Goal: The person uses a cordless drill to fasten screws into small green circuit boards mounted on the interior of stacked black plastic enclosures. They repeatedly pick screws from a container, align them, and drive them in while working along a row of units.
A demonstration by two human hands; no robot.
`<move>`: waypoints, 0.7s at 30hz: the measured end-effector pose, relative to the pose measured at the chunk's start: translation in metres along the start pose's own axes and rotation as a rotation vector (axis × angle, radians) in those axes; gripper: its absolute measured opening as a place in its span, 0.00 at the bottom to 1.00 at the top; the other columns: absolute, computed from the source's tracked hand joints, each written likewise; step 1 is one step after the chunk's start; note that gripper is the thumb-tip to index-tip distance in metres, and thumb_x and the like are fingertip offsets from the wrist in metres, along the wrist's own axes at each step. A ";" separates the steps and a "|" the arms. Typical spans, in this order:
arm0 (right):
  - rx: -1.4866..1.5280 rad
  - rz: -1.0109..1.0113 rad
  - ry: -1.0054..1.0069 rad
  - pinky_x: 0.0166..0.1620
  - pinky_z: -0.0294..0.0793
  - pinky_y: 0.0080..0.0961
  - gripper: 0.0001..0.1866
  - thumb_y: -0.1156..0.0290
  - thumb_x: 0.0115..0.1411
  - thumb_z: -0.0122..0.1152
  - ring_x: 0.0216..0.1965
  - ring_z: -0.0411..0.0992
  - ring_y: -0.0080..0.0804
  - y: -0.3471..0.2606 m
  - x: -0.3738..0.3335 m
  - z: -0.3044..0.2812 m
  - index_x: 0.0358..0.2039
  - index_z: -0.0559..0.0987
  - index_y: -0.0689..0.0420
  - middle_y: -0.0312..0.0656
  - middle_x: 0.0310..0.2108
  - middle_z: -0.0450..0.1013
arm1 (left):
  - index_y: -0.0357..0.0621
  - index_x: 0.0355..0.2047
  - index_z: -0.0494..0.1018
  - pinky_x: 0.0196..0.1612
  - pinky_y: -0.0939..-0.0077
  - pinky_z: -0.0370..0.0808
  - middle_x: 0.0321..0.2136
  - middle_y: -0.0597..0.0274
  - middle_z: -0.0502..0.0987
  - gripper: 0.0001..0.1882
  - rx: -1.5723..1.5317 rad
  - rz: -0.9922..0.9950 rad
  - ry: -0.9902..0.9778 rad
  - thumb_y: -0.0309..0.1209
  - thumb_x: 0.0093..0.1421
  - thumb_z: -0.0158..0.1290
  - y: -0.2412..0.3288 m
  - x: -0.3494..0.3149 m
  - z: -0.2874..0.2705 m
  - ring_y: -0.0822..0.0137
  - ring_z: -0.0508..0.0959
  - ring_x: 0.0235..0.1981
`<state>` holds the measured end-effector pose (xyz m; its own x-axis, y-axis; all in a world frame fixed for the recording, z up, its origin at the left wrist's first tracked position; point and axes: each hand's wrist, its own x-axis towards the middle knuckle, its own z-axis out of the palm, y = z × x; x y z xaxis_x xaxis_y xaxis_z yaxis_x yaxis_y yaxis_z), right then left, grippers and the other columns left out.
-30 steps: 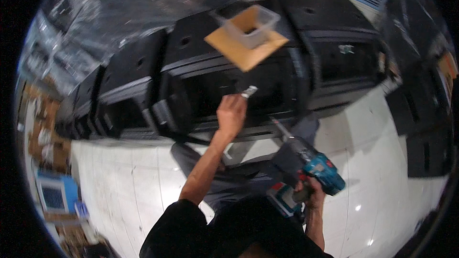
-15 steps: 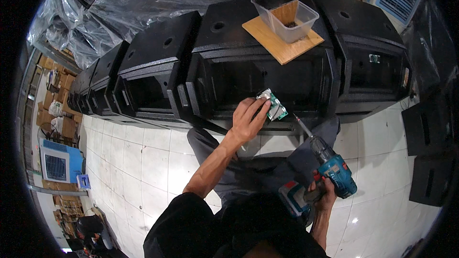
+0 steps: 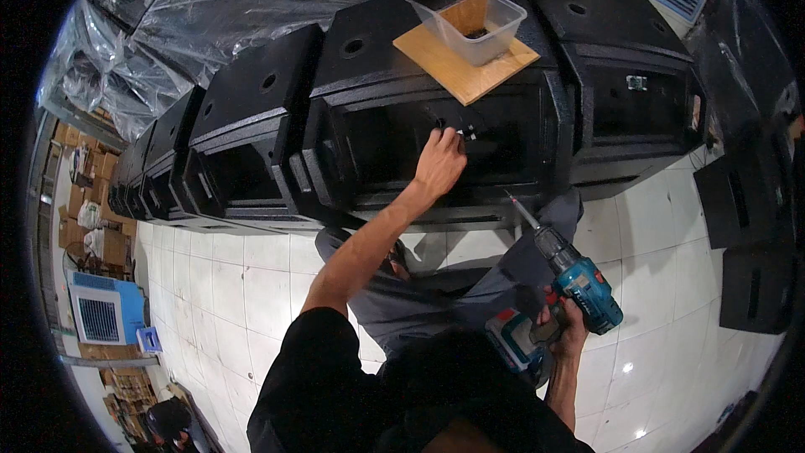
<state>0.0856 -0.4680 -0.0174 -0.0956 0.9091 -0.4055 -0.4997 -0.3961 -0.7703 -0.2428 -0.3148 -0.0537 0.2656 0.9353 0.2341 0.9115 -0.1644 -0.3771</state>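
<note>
Drill [image 3: 589,285] w/ wht lettering [image 3: 580,295] on side, in R hand [image 3: 569,327].

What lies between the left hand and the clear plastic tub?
From the left hand, the head view shows part of the black cabinet, then the wooden board on which the clear plastic tub stands.

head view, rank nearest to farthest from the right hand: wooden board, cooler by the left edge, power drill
1. Power drill: gripped in the right hand
2. Wooden board: ahead, atop a black cabinet
3. Cooler: far left
</note>
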 end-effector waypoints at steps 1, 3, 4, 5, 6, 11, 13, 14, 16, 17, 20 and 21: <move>-0.005 -0.006 0.004 0.25 0.75 0.29 0.26 0.62 0.53 0.63 0.19 0.72 0.29 0.000 0.000 0.000 0.47 0.68 0.65 0.51 0.37 0.75 | 0.42 0.29 0.79 0.49 0.66 0.64 0.36 0.59 0.75 0.09 -0.085 0.056 -0.133 0.29 0.48 0.53 -0.004 0.008 0.009 0.60 0.69 0.47; 0.011 0.026 0.018 0.24 0.75 0.28 0.25 0.62 0.53 0.62 0.19 0.72 0.29 -0.001 -0.001 -0.001 0.46 0.69 0.65 0.51 0.36 0.75 | 0.44 0.30 0.79 0.54 0.63 0.63 0.38 0.57 0.76 0.09 -0.067 0.197 -0.218 0.29 0.50 0.53 -0.014 0.022 0.024 0.58 0.68 0.51; 0.022 0.041 0.026 0.24 0.75 0.28 0.25 0.62 0.53 0.62 0.19 0.72 0.29 -0.001 -0.001 -0.001 0.46 0.69 0.65 0.51 0.36 0.75 | 0.45 0.30 0.79 0.57 0.62 0.63 0.39 0.56 0.76 0.09 -0.056 0.270 -0.261 0.29 0.50 0.52 -0.017 0.025 0.028 0.57 0.67 0.53; 0.017 0.023 0.026 0.24 0.75 0.28 0.24 0.62 0.53 0.62 0.19 0.72 0.29 0.000 0.000 -0.004 0.45 0.69 0.65 0.51 0.36 0.75 | 0.50 0.33 0.80 0.56 0.65 0.62 0.38 0.60 0.78 0.09 -0.023 0.296 -0.218 0.31 0.53 0.51 -0.019 0.026 0.032 0.58 0.68 0.54; 0.010 0.009 0.022 0.24 0.75 0.28 0.23 0.62 0.53 0.62 0.19 0.72 0.29 0.002 0.002 -0.009 0.45 0.70 0.65 0.51 0.36 0.75 | 0.51 0.33 0.80 0.56 0.65 0.62 0.38 0.60 0.78 0.09 -0.134 0.191 -0.365 0.31 0.54 0.51 -0.021 0.029 0.037 0.59 0.68 0.54; 0.001 -0.006 0.052 0.24 0.75 0.28 0.21 0.64 0.53 0.61 0.19 0.71 0.29 -0.005 0.008 -0.010 0.43 0.71 0.64 0.50 0.35 0.75 | 0.47 0.32 0.80 0.55 0.61 0.64 0.41 0.58 0.77 0.09 -0.218 0.124 -0.393 0.35 0.57 0.52 -0.034 0.034 0.051 0.58 0.70 0.52; 0.036 0.040 0.050 0.26 0.75 0.28 0.21 0.67 0.53 0.63 0.20 0.72 0.31 -0.006 0.007 -0.008 0.44 0.72 0.65 0.49 0.34 0.76 | 0.46 0.32 0.79 0.55 0.60 0.64 0.42 0.57 0.76 0.12 -0.169 0.224 -0.260 0.38 0.58 0.52 -0.036 0.031 0.055 0.57 0.71 0.51; 0.041 0.035 0.058 0.26 0.75 0.27 0.21 0.67 0.53 0.63 0.20 0.72 0.30 -0.005 0.007 -0.007 0.44 0.72 0.65 0.49 0.34 0.76 | 0.45 0.33 0.79 0.55 0.59 0.65 0.42 0.57 0.76 0.13 -0.189 0.258 -0.252 0.40 0.58 0.51 -0.037 0.030 0.058 0.56 0.71 0.50; 0.050 0.016 0.071 0.26 0.76 0.27 0.21 0.68 0.53 0.63 0.20 0.72 0.30 -0.006 0.011 -0.006 0.44 0.72 0.66 0.48 0.34 0.76 | 0.44 0.35 0.78 0.54 0.58 0.65 0.43 0.56 0.76 0.16 -0.276 0.238 -0.285 0.44 0.60 0.50 -0.034 0.035 0.058 0.55 0.71 0.50; 0.046 0.014 0.070 0.26 0.76 0.26 0.21 0.68 0.52 0.63 0.20 0.72 0.30 -0.007 0.012 -0.005 0.44 0.72 0.66 0.48 0.33 0.76 | 0.43 0.36 0.78 0.55 0.57 0.65 0.44 0.55 0.75 0.18 -0.343 0.185 -0.330 0.45 0.60 0.49 -0.028 0.036 0.059 0.54 0.71 0.51; 0.048 0.010 0.063 0.26 0.76 0.26 0.21 0.68 0.52 0.63 0.20 0.72 0.29 -0.009 0.012 -0.002 0.44 0.72 0.66 0.47 0.33 0.75 | 0.41 0.39 0.76 0.55 0.57 0.66 0.46 0.50 0.74 0.23 -0.573 0.002 -0.603 0.50 0.62 0.48 -0.026 0.039 0.076 0.51 0.71 0.52; 0.056 0.009 0.064 0.26 0.76 0.26 0.21 0.67 0.52 0.63 0.20 0.72 0.29 -0.009 0.011 -0.001 0.44 0.73 0.66 0.47 0.32 0.75 | 0.41 0.40 0.75 0.55 0.57 0.66 0.46 0.48 0.74 0.24 -0.654 -0.061 -0.717 0.51 0.62 0.47 -0.025 0.042 0.077 0.50 0.71 0.52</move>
<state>0.0899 -0.4545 -0.0156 -0.0465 0.8946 -0.4444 -0.5468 -0.3951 -0.7382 -0.2789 -0.2470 -0.1029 0.1549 0.8813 -0.4464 0.9694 -0.0485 0.2408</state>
